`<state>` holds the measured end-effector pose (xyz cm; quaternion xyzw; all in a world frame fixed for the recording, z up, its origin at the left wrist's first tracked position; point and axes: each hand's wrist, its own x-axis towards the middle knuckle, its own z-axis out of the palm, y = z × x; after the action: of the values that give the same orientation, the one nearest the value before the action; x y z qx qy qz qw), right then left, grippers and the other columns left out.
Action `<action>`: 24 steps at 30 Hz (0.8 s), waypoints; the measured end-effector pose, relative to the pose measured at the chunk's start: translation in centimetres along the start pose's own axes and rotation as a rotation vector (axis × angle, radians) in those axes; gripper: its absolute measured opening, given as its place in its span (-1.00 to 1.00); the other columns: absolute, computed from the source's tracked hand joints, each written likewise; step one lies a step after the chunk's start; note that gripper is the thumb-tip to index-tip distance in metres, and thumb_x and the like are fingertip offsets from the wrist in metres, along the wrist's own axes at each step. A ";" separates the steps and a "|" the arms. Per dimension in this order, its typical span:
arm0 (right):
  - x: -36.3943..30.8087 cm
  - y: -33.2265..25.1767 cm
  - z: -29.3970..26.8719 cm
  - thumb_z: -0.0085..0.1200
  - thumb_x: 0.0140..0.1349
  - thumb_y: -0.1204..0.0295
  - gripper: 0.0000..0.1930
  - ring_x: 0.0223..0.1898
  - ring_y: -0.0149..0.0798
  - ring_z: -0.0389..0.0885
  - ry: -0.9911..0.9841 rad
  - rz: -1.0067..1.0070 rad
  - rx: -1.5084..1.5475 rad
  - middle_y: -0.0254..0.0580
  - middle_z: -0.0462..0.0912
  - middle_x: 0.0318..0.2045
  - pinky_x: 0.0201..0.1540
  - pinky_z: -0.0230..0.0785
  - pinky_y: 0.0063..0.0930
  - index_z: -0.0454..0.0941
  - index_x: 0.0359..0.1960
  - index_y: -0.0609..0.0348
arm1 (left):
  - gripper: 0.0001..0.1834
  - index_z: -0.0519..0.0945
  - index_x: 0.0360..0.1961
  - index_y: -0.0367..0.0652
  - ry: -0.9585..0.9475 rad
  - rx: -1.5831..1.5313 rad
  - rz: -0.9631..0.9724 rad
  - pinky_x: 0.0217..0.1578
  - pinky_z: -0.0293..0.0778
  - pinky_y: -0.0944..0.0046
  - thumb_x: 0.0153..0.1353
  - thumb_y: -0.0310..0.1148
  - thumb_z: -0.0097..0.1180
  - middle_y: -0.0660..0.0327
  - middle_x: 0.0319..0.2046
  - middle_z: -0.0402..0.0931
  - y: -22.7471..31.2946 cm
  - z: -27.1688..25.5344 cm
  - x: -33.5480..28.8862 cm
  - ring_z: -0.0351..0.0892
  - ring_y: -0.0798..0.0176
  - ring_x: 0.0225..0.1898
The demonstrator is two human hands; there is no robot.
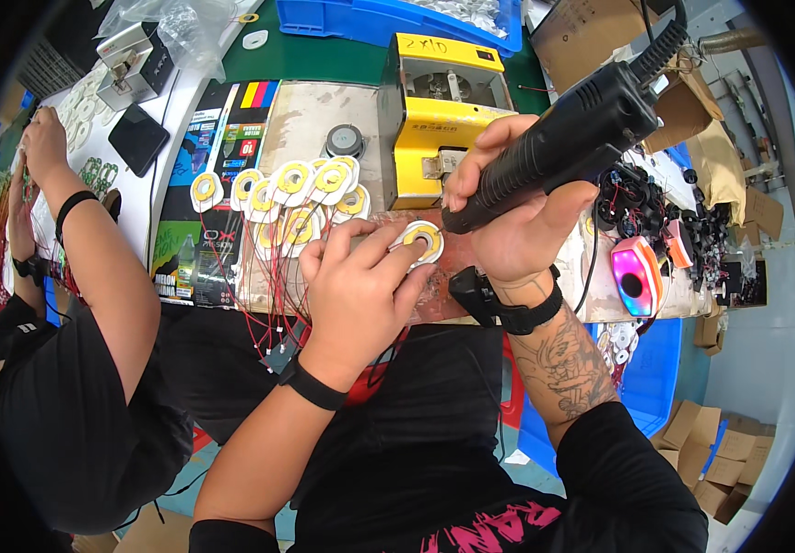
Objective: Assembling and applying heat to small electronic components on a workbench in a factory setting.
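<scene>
My right hand grips a black corded electric screwdriver, its nose pointing down and left. The nose comes close to a white disc-shaped part with a yellow ring; whether the bit touches it I cannot tell. Fingers of my left hand press on that part and hold it against the worn board. Left of it lies a loose pile of similar white ringed parts, with red and black wires hanging over the table's near edge.
Behind my hands stands a yellow screw feeder, with a round dark grey piece to its left. Black wired components and a lit, colourful device lie at right. A co-worker's arm works at far left, near a phone.
</scene>
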<state>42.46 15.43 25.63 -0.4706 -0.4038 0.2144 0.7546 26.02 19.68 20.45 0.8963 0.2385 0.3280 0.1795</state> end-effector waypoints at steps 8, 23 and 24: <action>0.0 0.0 -0.2 -0.34 0.11 -0.69 0.05 -0.53 -0.31 0.48 -0.040 0.002 -0.020 -0.18 0.48 -0.54 -0.41 0.42 -0.45 0.36 -0.04 0.22 | -0.75 0.80 -0.18 0.13 0.017 -0.009 -0.002 0.05 0.20 0.06 0.07 -0.19 0.44 0.42 -0.02 0.72 0.0 -0.1 0.0 0.55 0.20 0.02; -0.4 0.5 0.4 -0.25 0.07 -0.69 0.00 -0.56 -0.31 0.44 -0.014 0.007 -0.043 -0.19 0.44 -0.55 -0.44 0.40 -0.43 0.30 -0.14 0.18 | -0.74 0.79 -0.18 0.12 -0.010 -0.025 -0.013 0.07 0.19 0.04 0.06 -0.20 0.44 0.41 0.02 0.71 -0.1 0.0 0.1 0.54 0.18 0.05; -0.5 0.5 0.4 -0.23 0.05 -0.70 0.01 -0.56 -0.32 0.44 -0.024 0.018 -0.050 -0.19 0.44 -0.55 -0.45 0.40 -0.44 0.29 -0.15 0.18 | -0.74 0.79 -0.18 0.12 -0.007 -0.020 -0.010 0.07 0.20 0.04 0.06 -0.20 0.44 0.42 0.02 0.71 -0.2 0.0 0.0 0.55 0.18 0.05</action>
<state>41.86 15.57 25.12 -0.4905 -0.4139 0.2168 0.7356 25.99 19.84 20.38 0.8943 0.2394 0.3264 0.1908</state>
